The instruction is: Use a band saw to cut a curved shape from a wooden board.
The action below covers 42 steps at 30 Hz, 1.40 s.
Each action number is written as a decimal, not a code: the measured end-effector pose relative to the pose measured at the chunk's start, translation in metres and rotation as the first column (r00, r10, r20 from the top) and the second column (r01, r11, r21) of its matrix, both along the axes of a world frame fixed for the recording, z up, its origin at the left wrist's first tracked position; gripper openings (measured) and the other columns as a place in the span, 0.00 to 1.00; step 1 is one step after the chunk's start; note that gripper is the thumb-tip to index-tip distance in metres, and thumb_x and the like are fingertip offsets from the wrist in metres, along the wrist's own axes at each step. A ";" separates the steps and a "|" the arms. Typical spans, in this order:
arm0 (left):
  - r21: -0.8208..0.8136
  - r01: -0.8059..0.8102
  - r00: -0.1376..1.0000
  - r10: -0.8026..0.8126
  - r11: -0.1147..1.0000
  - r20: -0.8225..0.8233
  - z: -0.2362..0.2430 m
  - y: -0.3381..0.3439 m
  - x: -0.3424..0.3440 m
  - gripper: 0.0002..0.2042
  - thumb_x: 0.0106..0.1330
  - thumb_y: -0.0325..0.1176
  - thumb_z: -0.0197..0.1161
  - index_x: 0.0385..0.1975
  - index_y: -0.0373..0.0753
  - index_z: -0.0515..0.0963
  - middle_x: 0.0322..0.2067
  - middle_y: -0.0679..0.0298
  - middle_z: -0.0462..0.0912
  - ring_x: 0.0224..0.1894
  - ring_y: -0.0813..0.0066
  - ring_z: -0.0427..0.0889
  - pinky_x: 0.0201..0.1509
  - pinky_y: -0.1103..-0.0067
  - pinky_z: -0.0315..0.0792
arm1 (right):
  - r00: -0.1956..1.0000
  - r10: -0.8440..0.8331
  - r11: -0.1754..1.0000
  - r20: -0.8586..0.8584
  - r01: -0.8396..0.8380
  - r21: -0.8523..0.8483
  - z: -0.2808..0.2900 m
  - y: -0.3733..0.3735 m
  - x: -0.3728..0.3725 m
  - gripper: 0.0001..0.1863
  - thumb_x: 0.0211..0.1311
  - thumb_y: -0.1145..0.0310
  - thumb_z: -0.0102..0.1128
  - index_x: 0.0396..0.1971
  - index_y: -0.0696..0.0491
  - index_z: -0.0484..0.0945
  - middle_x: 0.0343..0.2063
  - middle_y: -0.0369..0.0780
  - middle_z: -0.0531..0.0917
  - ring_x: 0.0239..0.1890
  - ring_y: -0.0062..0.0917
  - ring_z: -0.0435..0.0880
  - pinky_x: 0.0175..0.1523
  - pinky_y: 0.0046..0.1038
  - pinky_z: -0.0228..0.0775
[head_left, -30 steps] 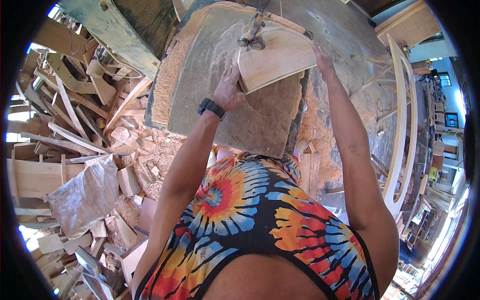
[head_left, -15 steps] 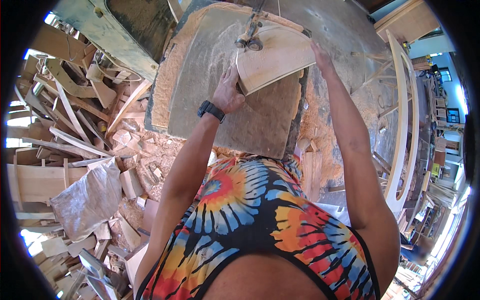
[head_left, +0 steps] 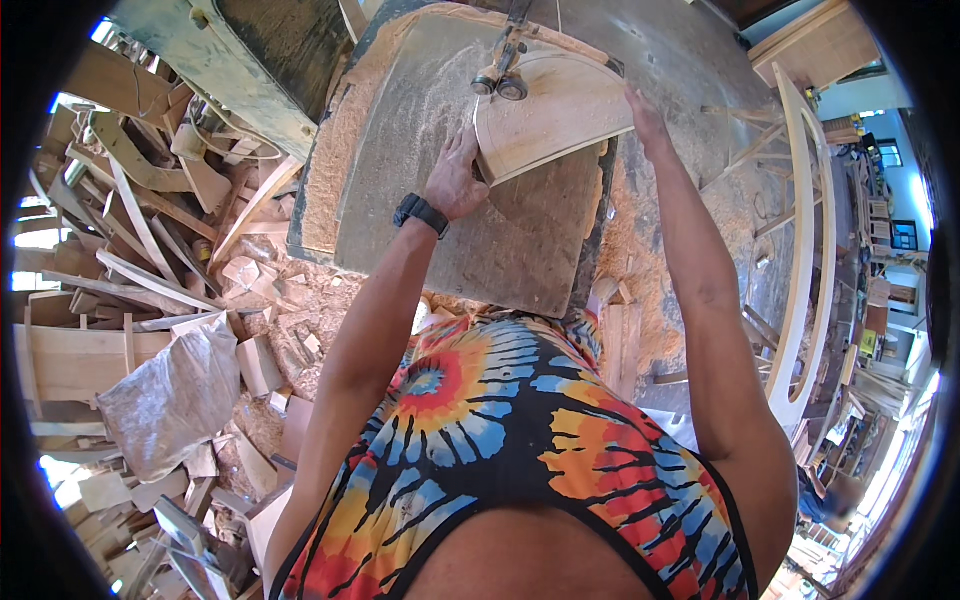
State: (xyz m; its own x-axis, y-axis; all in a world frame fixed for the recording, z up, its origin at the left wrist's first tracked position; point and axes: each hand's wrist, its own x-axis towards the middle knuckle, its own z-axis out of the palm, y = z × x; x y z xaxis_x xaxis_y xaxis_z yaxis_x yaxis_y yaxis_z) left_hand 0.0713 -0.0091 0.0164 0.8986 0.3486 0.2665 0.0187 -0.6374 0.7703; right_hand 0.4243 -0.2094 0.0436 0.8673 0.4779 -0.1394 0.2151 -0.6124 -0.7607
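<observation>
A pale wooden panel (head_left: 560, 110), roughly fan-shaped with a curved pencil line along its far side, lies on the sawdust-covered table (head_left: 400, 220) of what looks like a bandsaw. Two round rollers of its blade guide (head_left: 499, 86) hang at the panel's far left edge. My left hand (head_left: 457, 176), with a dark watch on its wrist, rests by the panel's near left corner, fingers stretched forward along the edge. At the right corner, my right hand (head_left: 647, 120) is closed on the panel's edge; some of its fingers are hidden.
Wood offcuts (head_left: 150, 280) are heaped on the left, with a crumpled plastic sheet (head_left: 178, 395) over some. Sawdust and chips (head_left: 320, 300) cover the floor around the table. A long curved wooden frame (head_left: 797, 240) stands at the right. Another person (head_left: 825, 495) is far back right.
The panel has slid slightly away from me and turned a little at the blade guide. Both hands have stayed at its edges and shifted only slightly.
</observation>
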 end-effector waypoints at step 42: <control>-0.054 -0.013 1.000 0.013 0.998 -0.001 -0.005 0.013 0.007 0.46 0.45 0.26 0.64 0.72 0.34 0.57 0.68 0.44 0.63 0.73 0.42 0.56 0.79 0.60 0.50 | 0.998 -0.037 0.999 -0.056 0.039 0.023 -0.002 -0.013 -0.010 0.51 0.67 0.34 0.49 0.77 0.58 0.50 0.78 0.48 0.52 0.80 0.38 0.47 0.79 0.43 0.37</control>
State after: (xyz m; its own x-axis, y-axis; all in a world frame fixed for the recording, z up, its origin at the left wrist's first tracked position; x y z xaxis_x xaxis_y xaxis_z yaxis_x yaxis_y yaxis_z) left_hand 0.0780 0.0036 0.0118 0.8941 0.3743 0.2461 0.0278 -0.5947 0.8035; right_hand 0.4146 -0.2229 0.0412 0.8762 0.4483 -0.1769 0.1490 -0.6010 -0.7853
